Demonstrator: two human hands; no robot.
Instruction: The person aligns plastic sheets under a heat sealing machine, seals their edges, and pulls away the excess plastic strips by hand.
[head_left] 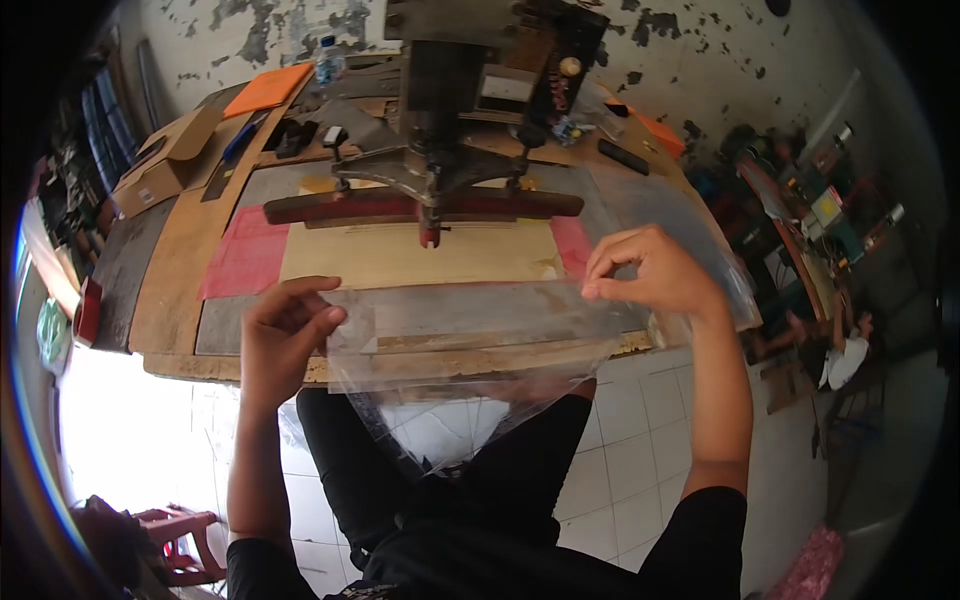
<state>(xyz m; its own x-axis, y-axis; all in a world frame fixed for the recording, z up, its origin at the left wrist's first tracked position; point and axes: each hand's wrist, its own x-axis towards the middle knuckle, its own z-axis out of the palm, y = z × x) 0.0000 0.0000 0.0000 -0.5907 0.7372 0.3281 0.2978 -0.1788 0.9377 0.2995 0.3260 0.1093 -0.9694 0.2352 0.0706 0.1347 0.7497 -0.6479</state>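
- Before the press [430, 170], clear film [480, 355] over the table [165, 300] edge
- Right hand [655, 268] pinching the film's corner
- Left hand [285, 335] half-curled by its edge (whether gripping, I cannot tell)

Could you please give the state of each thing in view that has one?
Right hand: pinching the clear plastic sheet
Left hand: fingers curled at the sheet, grip unclear
Clear plastic sheet: spread between both hands
Water bottle: upright, capped
Cardboard box: flap apparently open
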